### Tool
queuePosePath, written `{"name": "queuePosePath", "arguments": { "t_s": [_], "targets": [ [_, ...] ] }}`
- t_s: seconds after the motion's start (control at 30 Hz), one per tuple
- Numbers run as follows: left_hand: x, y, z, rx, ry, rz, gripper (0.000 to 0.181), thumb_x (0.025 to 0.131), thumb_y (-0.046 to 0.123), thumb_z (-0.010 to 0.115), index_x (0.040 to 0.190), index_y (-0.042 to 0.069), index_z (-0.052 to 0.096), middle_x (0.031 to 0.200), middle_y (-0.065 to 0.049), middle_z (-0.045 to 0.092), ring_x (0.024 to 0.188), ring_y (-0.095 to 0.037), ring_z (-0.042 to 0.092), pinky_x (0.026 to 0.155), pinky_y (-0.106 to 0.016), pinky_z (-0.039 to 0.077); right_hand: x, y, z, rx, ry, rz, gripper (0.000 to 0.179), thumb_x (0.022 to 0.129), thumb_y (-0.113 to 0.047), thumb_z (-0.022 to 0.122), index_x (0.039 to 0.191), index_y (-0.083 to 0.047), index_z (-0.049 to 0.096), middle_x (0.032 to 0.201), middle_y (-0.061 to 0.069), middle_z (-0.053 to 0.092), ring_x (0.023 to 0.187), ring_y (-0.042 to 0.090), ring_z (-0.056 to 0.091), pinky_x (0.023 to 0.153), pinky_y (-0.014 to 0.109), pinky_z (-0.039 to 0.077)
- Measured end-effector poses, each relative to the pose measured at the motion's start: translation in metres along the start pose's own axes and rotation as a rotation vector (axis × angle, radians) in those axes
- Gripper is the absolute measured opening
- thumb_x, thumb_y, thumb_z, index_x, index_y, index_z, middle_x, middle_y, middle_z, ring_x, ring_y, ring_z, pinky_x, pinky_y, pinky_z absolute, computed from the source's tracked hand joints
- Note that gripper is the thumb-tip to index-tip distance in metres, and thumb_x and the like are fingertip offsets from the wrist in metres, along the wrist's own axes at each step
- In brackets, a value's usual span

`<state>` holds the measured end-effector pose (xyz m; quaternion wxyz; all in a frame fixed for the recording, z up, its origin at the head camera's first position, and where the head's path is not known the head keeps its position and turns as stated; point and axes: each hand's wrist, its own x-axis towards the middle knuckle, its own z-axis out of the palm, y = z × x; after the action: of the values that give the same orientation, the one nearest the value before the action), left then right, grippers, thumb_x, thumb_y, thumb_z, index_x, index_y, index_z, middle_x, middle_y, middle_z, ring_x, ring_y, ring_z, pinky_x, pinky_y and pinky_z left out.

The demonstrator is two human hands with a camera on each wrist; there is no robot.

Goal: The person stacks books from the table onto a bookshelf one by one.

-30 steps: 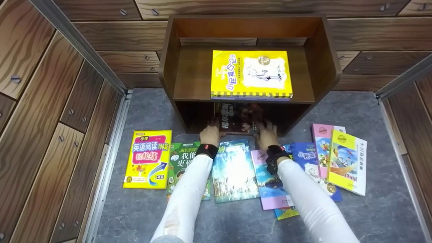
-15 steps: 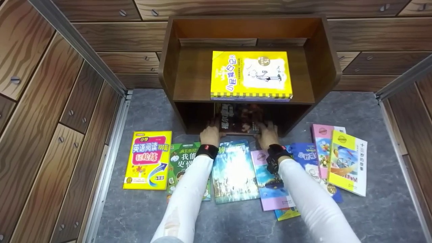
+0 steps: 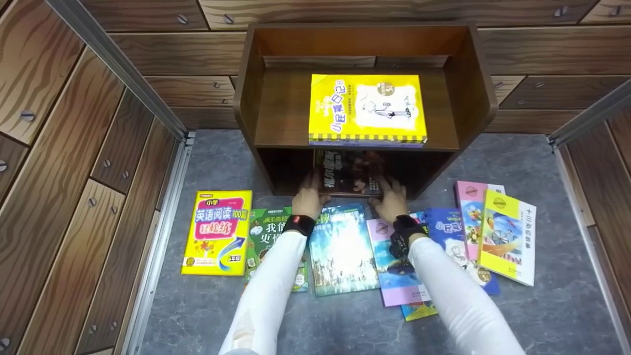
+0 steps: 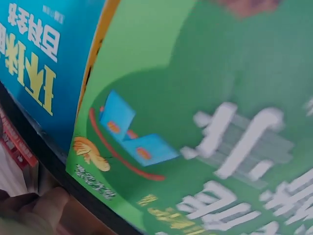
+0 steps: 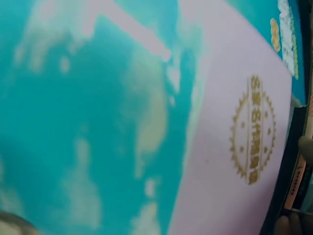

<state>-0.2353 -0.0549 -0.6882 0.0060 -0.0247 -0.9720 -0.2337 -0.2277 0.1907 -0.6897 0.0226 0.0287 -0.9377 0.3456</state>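
Observation:
A dark book with large grey lettering [image 3: 345,175] lies on the lower shelf of a brown bookcase [image 3: 355,147]. My left hand [image 3: 307,199] rests at its left side, fingers stretched into the compartment. At the book's right side, my right hand [image 3: 392,199] also reaches in with its fingers extended. In the left wrist view the hand's thumb [image 4: 51,208] is beside white page edges [image 4: 12,169]. The right wrist view catches only some fingertips [image 5: 293,225] beside stacked book spines [image 5: 296,183]. The shelf above partly hides the dark book.
A yellow book [image 3: 365,108] tops a stack on the upper shelf. On the grey floor before the bookcase lie a yellow workbook [image 3: 217,231], a green book [image 3: 266,227], a light blue book [image 3: 342,251], a pink-edged book [image 3: 394,276] and several others at right [image 3: 508,236].
My left hand's fingers have straightened and reach a little deeper along the book, its wrist shifting slightly back. The right hand's fingers look more spread. The books have hardly moved.

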Motion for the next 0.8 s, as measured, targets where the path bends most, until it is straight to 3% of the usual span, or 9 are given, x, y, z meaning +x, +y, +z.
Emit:
{"name": "queuePosePath", "arguments": {
  "t_s": [0.13, 0.33, 0.43, 0.57, 0.67, 0.8],
  "targets": [
    [-0.017, -0.008, -0.004, -0.106, 0.004, 0.038, 0.088, 0.091, 0.032, 0.082, 0.162, 0.01, 0.036, 0.161, -0.018, 0.043, 0.117, -0.041, 0.066, 0.083, -0.051, 0.061, -0.011, -0.001, -0.006, 0.044, 0.012, 0.009, 0.078, 0.086, -0.008, 0.077, 0.156, -0.003, 0.043, 0.156, 0.032, 0.038, 0.133, 0.058, 0.037, 0.112, 0.067, 0.034],
    [-0.052, -0.018, -0.008, -0.126, 0.041, 0.138, 0.083, 0.092, 0.024, 0.081, 0.16, 0.004, 0.037, 0.16, -0.019, 0.045, 0.136, -0.04, 0.054, 0.11, -0.053, 0.048, -0.036, -0.002, -0.027, 0.119, 0.057, -0.042, 0.076, 0.086, -0.001, 0.075, 0.155, 0.003, 0.043, 0.157, 0.03, 0.039, 0.134, 0.056, 0.038, 0.113, 0.067, 0.034],
    [-0.071, -0.024, -0.012, -0.132, 0.044, 0.164, 0.079, 0.093, 0.023, 0.08, 0.158, 0.003, 0.041, 0.159, -0.02, 0.046, 0.14, -0.042, 0.05, 0.115, -0.057, 0.041, -0.052, -0.001, -0.038, 0.148, 0.058, -0.052, 0.077, 0.088, -0.001, 0.075, 0.157, 0.002, 0.041, 0.158, 0.028, 0.039, 0.138, 0.052, 0.038, 0.116, 0.067, 0.032],
    [-0.093, -0.032, -0.02, -0.095, 0.035, 0.145, 0.074, 0.094, 0.025, 0.079, 0.155, 0.002, 0.046, 0.157, -0.021, 0.048, 0.141, -0.044, 0.048, 0.117, -0.061, 0.037, -0.077, -0.001, -0.049, 0.181, 0.021, -0.03, 0.08, 0.09, -0.003, 0.074, 0.16, -0.001, 0.035, 0.162, 0.025, 0.035, 0.143, 0.047, 0.035, 0.117, 0.068, 0.03],
    [-0.104, -0.041, -0.024, -0.061, 0.04, 0.117, 0.072, 0.093, 0.027, 0.079, 0.154, 0.002, 0.048, 0.158, -0.02, 0.047, 0.143, -0.044, 0.046, 0.118, -0.063, 0.034, -0.094, 0.0, -0.053, 0.196, 0.005, -0.026, 0.08, 0.092, -0.004, 0.073, 0.161, -0.003, 0.033, 0.164, 0.023, 0.033, 0.143, 0.044, 0.035, 0.114, 0.067, 0.035],
    [-0.11, -0.056, -0.026, -0.024, -0.033, 0.08, 0.081, 0.091, 0.035, 0.08, 0.157, 0.004, 0.044, 0.164, -0.017, 0.039, 0.149, -0.043, 0.036, 0.12, -0.066, 0.027, -0.112, 0.002, -0.055, 0.2, 0.005, -0.027, 0.08, 0.094, -0.006, 0.072, 0.162, -0.003, 0.032, 0.165, 0.022, 0.031, 0.144, 0.045, 0.033, 0.112, 0.071, 0.035]
  ]
}}
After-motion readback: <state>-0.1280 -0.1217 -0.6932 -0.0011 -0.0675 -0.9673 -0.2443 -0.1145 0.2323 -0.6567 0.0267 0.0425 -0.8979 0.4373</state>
